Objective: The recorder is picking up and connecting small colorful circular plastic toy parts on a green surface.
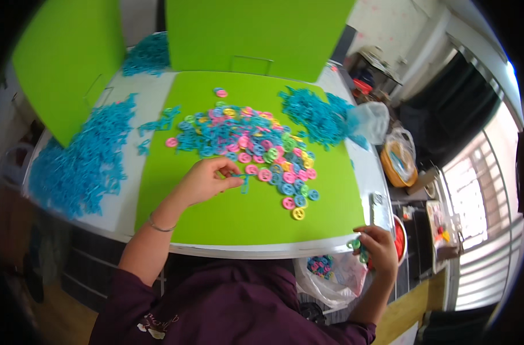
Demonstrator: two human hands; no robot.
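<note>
Above the near part of the green board [187, 221], my left hand [201, 181] pinches a small blue plastic piece [244, 184] between thumb and fingertips. Just beyond it spreads a heap of small round plastic discs with cut-outs [264, 174] in pink, blue, yellow and green, mixed with blue pieces. My right hand [380, 250] is past the table's near right corner, closed on green and dark teal round pieces [355, 245]; its fingers partly hide them. Beneath that hand's left side hangs a white plastic bag [336, 290] with coloured discs [320, 265] inside.
Big piles of blue plastic pieces lie on the white table at left [86, 167] and at the board's far right [316, 115]. Upright green panels [262, 34] stand behind and left. A clear bag [370, 122] sits at the right edge, beside a yellow basket [391, 164].
</note>
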